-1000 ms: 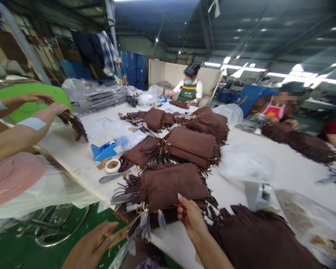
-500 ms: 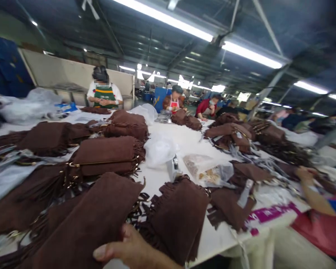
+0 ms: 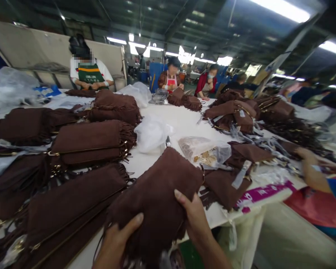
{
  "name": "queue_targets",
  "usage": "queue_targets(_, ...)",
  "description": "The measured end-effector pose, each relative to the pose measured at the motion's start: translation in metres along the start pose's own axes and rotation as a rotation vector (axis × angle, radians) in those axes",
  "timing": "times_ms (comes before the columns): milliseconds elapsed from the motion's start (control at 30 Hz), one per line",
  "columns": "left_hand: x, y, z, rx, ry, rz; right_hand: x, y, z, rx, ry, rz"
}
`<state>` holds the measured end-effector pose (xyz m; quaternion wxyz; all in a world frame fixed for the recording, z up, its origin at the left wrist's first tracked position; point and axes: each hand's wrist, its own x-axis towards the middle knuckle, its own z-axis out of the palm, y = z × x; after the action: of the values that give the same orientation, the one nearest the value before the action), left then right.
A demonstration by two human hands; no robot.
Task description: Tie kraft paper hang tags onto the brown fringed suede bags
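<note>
Both of my hands grip a dark brown fringed bag (image 3: 159, 186), tilted up over the table's front edge. My left hand (image 3: 116, 239) clasps its lower left side, thumb lying on the front. On the right edge is my right hand (image 3: 196, 216), its thumb pressed on the bag and the other fingers hidden behind. Just left of the held bag lies another brown bag (image 3: 72, 201) with a gold zip. Beyond that, a further zipped bag (image 3: 86, 144) rests flat, with fringe at its right end.
More brown bags (image 3: 235, 112) are piled at the right. A clear plastic bag of tan pieces (image 3: 205, 151) and a crumpled white plastic bag (image 3: 151, 134) lie mid-table. At right, a co-worker's arm (image 3: 313, 172) reaches onto the table (image 3: 179, 119). Other people work across it.
The brown bag that lay at the table's front is now lifted in both hands. The hand that was on the left bag has left it. The view has shifted.
</note>
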<state>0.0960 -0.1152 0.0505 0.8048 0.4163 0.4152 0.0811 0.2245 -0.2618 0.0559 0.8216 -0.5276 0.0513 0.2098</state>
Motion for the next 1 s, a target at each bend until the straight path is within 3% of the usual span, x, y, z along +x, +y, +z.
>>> queue_targets(67, 0.027, -0.015, 0.015, -0.049, -0.109, -0.073, 0.022, 0.008, -0.021, -0.099, 0.024, 0.019)
queue_targets(133, 0.05, -0.033, 0.022, -0.035, -0.073, -0.145, 0.032, 0.019, -0.039, -0.177, -0.037, 0.096)
queue_targets(233, 0.066, -0.052, 0.021, -0.037, -0.095, -0.192, 0.019, 0.032, -0.059, -0.319, -0.17, 0.168)
queue_targets(300, 0.066, -0.056, 0.019, -0.045, -0.128, -0.173, -0.001, 0.04, -0.068, -0.425, -0.249, 0.19)
queue_targets(433, 0.06, -0.052, 0.022, -0.014, -0.062, -0.158, -0.036, 0.059, -0.074, -0.555, -0.384, 0.212)
queue_targets(633, 0.064, -0.053, 0.024, -0.03, -0.05, -0.148, -0.046, 0.077, -0.077, -0.852, -0.402, 0.218)
queue_targets(800, 0.065, -0.055, 0.024, -0.028, -0.049, -0.126, -0.049, 0.073, -0.089, -0.76, -0.469, 0.321)
queue_targets(1000, 0.062, -0.053, 0.026, -0.03, -0.047, -0.128, -0.051, 0.076, -0.096, -0.767, -0.458, 0.34)
